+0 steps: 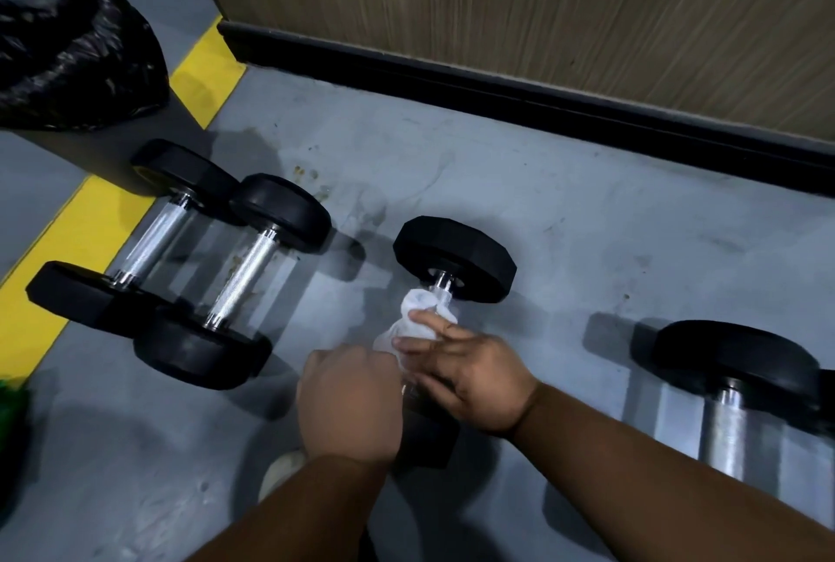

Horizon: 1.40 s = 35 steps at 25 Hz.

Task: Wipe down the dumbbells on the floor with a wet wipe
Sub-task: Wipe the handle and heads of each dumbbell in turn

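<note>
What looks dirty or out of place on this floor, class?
Brownish specks and dark smears stain the grey floor just beyond the two left dumbbells, near the yellow line. Nothing looks damaged.

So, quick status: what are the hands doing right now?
Right hand holds wet wipe around middle dumbbell handle. Left hand grips the near end. Nothing in the way.

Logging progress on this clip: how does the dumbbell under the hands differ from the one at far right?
The middle dumbbell has a white wipe wrapped round its bar and both hands on it, left hand and right hand; the right dumbbell lies untouched, bar bare. The middle one's heads look faceted, the right one's rounded. Both have black heads, a metal bar, and lie on the floor.
</note>
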Each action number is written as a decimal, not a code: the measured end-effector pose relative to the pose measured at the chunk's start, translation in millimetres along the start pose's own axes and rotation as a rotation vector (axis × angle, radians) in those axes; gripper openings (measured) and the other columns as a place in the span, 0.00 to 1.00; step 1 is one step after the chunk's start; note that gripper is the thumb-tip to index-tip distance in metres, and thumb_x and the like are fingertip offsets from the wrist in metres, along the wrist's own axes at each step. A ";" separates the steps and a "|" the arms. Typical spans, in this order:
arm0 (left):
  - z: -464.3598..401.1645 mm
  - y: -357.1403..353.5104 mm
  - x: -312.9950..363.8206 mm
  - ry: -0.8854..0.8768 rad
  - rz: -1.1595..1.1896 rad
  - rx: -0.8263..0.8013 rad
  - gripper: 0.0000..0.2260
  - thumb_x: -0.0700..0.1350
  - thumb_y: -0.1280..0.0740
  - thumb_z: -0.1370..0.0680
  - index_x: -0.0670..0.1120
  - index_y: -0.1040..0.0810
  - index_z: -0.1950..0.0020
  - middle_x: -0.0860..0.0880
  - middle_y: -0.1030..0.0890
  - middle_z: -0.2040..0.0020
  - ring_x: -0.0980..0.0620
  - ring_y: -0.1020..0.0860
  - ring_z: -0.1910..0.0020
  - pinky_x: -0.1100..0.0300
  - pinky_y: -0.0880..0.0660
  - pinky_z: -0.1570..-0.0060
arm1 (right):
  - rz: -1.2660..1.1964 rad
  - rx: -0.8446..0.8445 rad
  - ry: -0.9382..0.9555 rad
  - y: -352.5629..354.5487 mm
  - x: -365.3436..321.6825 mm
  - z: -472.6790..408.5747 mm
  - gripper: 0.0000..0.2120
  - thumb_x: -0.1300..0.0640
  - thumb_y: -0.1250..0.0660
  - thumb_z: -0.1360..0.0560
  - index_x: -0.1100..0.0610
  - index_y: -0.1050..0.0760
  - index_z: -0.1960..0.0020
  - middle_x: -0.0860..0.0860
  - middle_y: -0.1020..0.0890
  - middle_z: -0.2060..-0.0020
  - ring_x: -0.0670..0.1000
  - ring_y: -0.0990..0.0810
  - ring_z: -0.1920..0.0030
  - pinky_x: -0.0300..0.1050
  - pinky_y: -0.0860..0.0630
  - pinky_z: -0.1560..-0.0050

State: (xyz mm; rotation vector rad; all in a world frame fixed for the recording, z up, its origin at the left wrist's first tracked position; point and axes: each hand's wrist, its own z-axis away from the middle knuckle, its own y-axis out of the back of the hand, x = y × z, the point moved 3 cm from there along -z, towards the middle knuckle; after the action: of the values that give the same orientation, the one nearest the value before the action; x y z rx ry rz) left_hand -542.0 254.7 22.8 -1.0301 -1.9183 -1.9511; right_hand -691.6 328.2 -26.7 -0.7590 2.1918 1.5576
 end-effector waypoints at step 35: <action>0.0 3.1 5.0 0.010 0.009 0.011 0.15 0.53 0.43 0.29 0.50 0.43 0.73 0.54 0.36 0.74 0.45 0.29 0.64 0.47 0.27 0.65 | -0.097 -0.039 -0.112 -21.5 -1.4 -4.4 0.11 0.52 0.36 0.18 0.49 0.19 0.38 0.41 0.20 0.34 0.49 0.32 0.24 0.49 0.22 0.35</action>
State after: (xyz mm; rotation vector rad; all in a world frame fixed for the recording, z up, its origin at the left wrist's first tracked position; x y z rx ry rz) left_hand -543.8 255.8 28.3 -1.0219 -1.9133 -1.9354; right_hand -677.4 318.9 -40.7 -0.7584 2.0207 1.5596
